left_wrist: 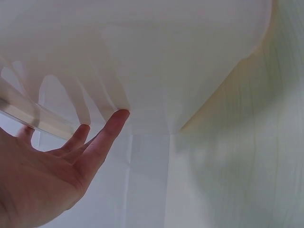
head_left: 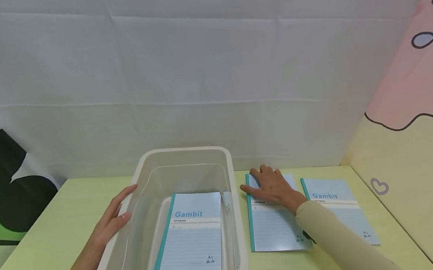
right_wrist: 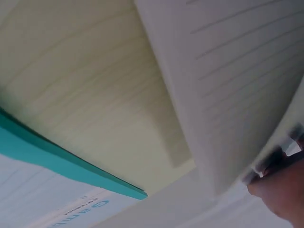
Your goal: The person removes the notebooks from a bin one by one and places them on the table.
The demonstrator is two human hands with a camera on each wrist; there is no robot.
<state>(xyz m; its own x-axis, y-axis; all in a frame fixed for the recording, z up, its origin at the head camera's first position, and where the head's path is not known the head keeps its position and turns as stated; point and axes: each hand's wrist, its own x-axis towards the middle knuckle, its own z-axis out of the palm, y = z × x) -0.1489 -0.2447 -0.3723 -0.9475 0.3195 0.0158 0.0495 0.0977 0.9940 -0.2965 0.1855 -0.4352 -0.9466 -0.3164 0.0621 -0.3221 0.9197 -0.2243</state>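
Note:
My left hand [head_left: 110, 225] grips the left rim of a beige plastic bin [head_left: 241, 239], thumb and a finger over the rim. In the left wrist view, other fingers [left_wrist: 107, 135] touch the bin's outer wall [left_wrist: 152, 71]. My right hand [head_left: 272, 186] lies spread over the upper part of a light blue Gambit notebook [head_left: 277, 230] with a teal spine, to the right of the bin. In the right wrist view, part of the hand [right_wrist: 280, 197] shows by the notebook's cover [right_wrist: 237, 71]. Several similar notebooks [head_left: 192, 240] lie inside the bin, one leaning on its right wall.
Another Gambit notebook [head_left: 342, 214] lies to the right of the one under my right hand, partly behind the forearm. All stands on a pale yellow-green table [head_left: 47, 234]. A white cloth wall [head_left: 202, 78] rises behind, and a printed panel [head_left: 418, 183] bounds the right side.

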